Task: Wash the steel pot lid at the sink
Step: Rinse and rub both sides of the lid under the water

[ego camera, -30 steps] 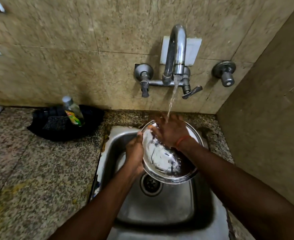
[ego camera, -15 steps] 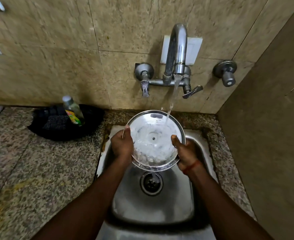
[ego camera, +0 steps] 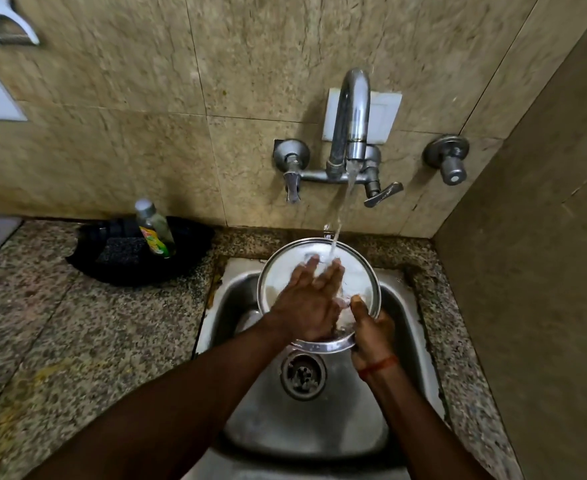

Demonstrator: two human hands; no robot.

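brown wall tiles (ego camera: 250, 64) stand behind the steel sink (ego camera: 319, 427). i see the round steel pot lid (ego camera: 361, 271) over it, under water (ego camera: 340, 216) from the curved metal tap (ego camera: 351, 116). my left hand (ego camera: 309, 303) lies flat on it. my right hand (ego camera: 371, 330) grips its rim.

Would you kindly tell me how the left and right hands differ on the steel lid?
The left hand lies flat on the steel lid, fingers straight; the right hand grips its rim, thumb on top. Tap water falls on the left hand's fingers, not the right's. Both touch the lid.
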